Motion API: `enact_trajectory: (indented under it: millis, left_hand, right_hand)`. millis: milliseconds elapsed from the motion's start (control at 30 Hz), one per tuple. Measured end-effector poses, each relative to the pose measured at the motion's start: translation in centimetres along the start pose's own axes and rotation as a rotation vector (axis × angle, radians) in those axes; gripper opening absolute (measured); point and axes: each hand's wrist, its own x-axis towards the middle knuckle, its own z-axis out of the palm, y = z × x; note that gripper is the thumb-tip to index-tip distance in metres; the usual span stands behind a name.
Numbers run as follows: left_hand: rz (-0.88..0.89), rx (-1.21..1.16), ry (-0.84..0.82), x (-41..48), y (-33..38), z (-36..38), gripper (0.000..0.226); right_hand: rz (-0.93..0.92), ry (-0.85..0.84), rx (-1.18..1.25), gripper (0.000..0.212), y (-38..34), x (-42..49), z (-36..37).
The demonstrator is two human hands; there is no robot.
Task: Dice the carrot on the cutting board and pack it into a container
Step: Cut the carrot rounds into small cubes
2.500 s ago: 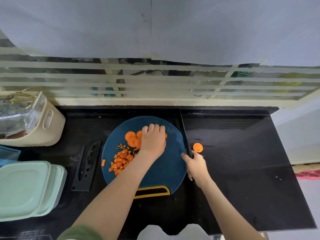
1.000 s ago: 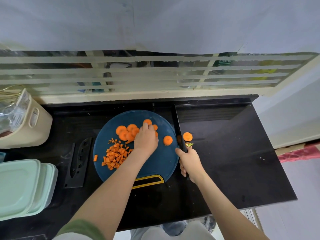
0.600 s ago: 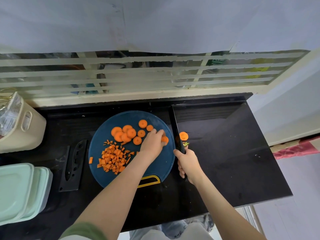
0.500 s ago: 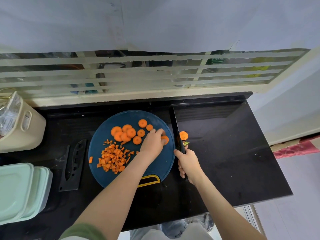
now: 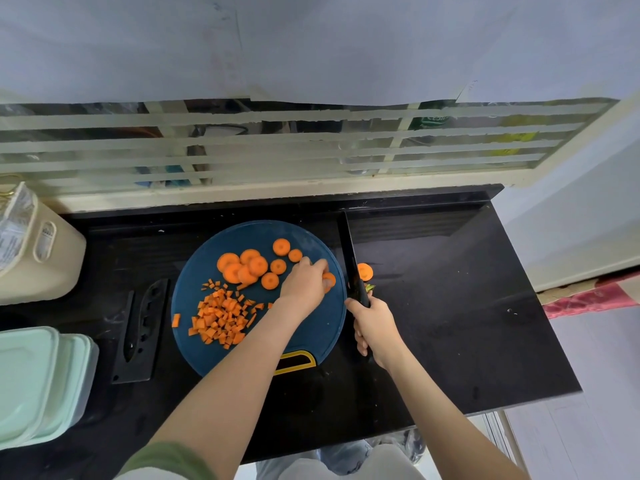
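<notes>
Dicing so far: a heap of diced carrot [image 5: 221, 317] lies on the left half of the cutting board [image 5: 311, 334], with one cube at the left rim.
Round slices [image 5: 247, 266]: uncut and clustered toward the board's back edge, apart from the heap, likely so cut and uncut pieces don't mix.
Left hand [image 5: 304, 284]: fingers bent down onto a lone slice [image 5: 329, 279] at the board's right edge, seemingly pinching it to bring it in for cutting.
Right hand [image 5: 375, 327]: closed round the handle of the knife [image 5: 349, 251]. The blade points to the counter's [image 5: 450, 306] back edge, just off the board's right rim, so probably parked clear of the working fingers.
Stray slice [image 5: 364, 271]: on the counter right of the blade, beside a green stem scrap [image 5: 370, 288].
Containers [image 5: 38, 375]: stacked at the counter's front-left corner; packing looks not yet begun.
</notes>
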Motion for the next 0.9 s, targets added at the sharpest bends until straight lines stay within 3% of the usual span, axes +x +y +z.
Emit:
enact_trajectory:
  millis: [233, 500, 733, 900]
  left_hand:
    - [-0.124, -0.174, -0.021, 0.6, -0.9, -0.9, 0.028]
    - [-0.386, -0.447, -0.056, 0.1, -1.3, -0.6, 0.032]
    - [-0.374, -0.611, -0.071, -0.4, -1.4, -0.7, 0.011]
    - [-0.382, -0.659, -0.071, -0.8, -1.2, -1.1, 0.009]
  right_hand:
    - [0.010, -0.031, -0.018, 0.019, -0.2, 0.2, 0.6]
    - [0.007, -0.074, -0.066, 0.014, -0.2, -0.5, 1.8]
    - [0.018, -0.056, -0.110, 0.011, 0.0, -0.5, 2.3]
    - [0.026, -0.061, -0.140, 0.011, 0.1, -0.5, 2.9]
